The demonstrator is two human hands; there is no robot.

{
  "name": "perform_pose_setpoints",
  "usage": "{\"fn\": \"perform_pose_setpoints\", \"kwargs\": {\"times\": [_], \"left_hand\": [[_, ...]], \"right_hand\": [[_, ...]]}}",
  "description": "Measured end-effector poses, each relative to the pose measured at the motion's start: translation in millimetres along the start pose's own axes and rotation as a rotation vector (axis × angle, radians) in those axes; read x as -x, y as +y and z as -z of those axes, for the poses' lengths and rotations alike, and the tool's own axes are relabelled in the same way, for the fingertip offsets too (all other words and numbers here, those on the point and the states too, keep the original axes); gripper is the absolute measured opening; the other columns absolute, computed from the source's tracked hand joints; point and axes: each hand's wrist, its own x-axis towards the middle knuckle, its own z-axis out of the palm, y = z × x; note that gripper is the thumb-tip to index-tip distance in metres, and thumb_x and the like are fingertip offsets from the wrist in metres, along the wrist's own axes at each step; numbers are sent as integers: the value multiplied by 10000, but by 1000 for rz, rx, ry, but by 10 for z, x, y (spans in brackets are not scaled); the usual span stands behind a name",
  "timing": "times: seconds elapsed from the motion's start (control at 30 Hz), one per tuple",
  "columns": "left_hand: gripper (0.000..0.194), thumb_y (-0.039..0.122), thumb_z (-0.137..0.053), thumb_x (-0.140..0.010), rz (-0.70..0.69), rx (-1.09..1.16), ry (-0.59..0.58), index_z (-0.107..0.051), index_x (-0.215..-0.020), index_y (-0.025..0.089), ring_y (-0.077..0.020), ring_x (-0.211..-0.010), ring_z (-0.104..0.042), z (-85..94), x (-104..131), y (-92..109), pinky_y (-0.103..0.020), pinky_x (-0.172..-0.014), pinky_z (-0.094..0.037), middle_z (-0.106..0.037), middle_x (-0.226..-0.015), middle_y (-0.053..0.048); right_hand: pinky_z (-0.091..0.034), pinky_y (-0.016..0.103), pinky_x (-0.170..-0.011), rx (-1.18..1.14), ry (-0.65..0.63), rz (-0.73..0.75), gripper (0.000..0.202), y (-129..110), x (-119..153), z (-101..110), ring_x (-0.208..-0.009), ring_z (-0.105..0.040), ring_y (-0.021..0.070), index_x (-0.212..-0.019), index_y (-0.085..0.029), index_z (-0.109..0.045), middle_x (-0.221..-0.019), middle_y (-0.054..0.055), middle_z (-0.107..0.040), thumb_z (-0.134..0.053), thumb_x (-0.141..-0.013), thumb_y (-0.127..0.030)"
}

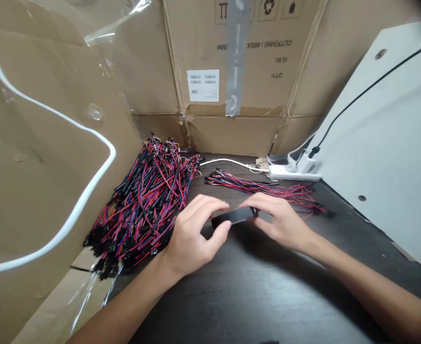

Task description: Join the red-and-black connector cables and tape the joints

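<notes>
Your left hand (192, 234) and right hand (282, 222) are both engaged on one black rectangular piece (238, 216), held above the table (232, 296) in front of you. Left hand: fingers curved over the far side, thumb at the near side, grip narrowed to the piece. Right hand: fingers and thumb narrowed around the right end.

Spatial reference: the piece lies directly between the two hands, neither clearly nearer. Its long axis runs from hand to hand, roughly left to right, with the right end slightly farther from you. The fingers cover parts of both ends; its underside cannot be seen.

Just beyond your hands, a small wire bunch (264, 186), mostly red, lies on the table, its length also running left to right. To the left of your left hand, note the large heap of wires (149, 196), red, blue and black. Behind the small bunch, to the right, is a white power strip (292, 174) with plugs fitted.

Outer boundary: a cardboard box (203, 43) at the rear, a white panel (382, 124) at right.
</notes>
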Motion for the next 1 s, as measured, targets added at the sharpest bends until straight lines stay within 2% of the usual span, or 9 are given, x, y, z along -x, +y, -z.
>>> {"fn": "perform_pose_setpoints", "kwargs": {"times": [0.13,0.23,0.3,0.37,0.47,0.6,0.73,0.9,1.0], "left_hand": [[180,293,-608,-814,284,150,-452,-660,-934,170,-188,-846,-611,-48,-50,71,-340,-796,-479,-672,-908,-49],[170,272,-557,-845,409,320,-619,-650,-944,171,-161,-754,-607,-101,-26,133,-304,-738,-465,-676,-811,-23],[170,226,-546,-838,457,438,-644,-623,-977,167,-148,-743,-601,-119,-2,166,-279,-722,-452,-672,-780,-13],[148,208,-545,-821,504,573,-656,-606,-944,156,-130,-683,-580,-115,13,178,-255,-670,-439,-635,-711,-1],[122,227,-576,-767,600,829,-646,-584,-852,140,-89,-514,-491,-70,17,142,-214,-535,-387,-531,-579,30],[135,259,-582,-722,716,1085,-698,-573,-774,135,-61,-356,-357,14,14,42,-185,-391,-269,-439,-440,51],[192,287,-607,-696,769,1153,-671,-620,-788,119,-62,-323,-351,53,12,-24,-192,-356,-258,-456,-431,33],[174,290,-637,-689,871,1157,-510,-601,-732,126,-57,-321,-345,17,-6,-73,-191,-352,-247,-446,-424,35],[178,293,-616,-715,851,1085,-473,-593,-727,117,-70,-365,-410,-19,-20,-113,-198,-386,-314,-491,-460,15]], "right_hand": [[-514,356,-834,-21,73,91,372,-39,2,-30,-954,-591,175,-1074,-194,-627,-1011,71,-643,-466,-795,-7],[-537,352,-827,-86,161,27,328,-75,8,-48,-986,-599,176,-1085,-202,-619,-1069,80,-628,-475,-833,-51],[-545,342,-832,-136,184,7,326,-95,16,-33,-1019,-596,175,-1127,-204,-605,-1118,86,-613,-484,-853,-73],[-527,359,-880,-135,148,79,385,-111,25,12,-1073,-576,179,-1188,-212,-582,-1168,90,-596,-471,-854,-55],[-488,383,-932,-109,35,240,446,-139,30,116,-1115,-553,183,-1236,-229,-564,-1209,87,-583,-468,-848,-32],[-493,351,-897,-151,-149,307,404,-198,28,221,-1045,-586,167,-1254,-223,-559,-1145,84,-620,-498,-876,-92],[-507,326,-859,-247,-170,292,351,-224,47,212,-955,-625,158,-1234,-185,-567,-1028,87,-665,-553,-884,-159],[-520,269,-728,-309,-95,186,137,-194,84,121,-796,-643,141,-999,-179,-640,-867,51,-691,-588,-872,-170],[-500,246,-675,-296,-96,103,70,-188,89,53,-712,-616,121,-891,-171,-631,-790,36,-669,-562,-888,-176]]}}
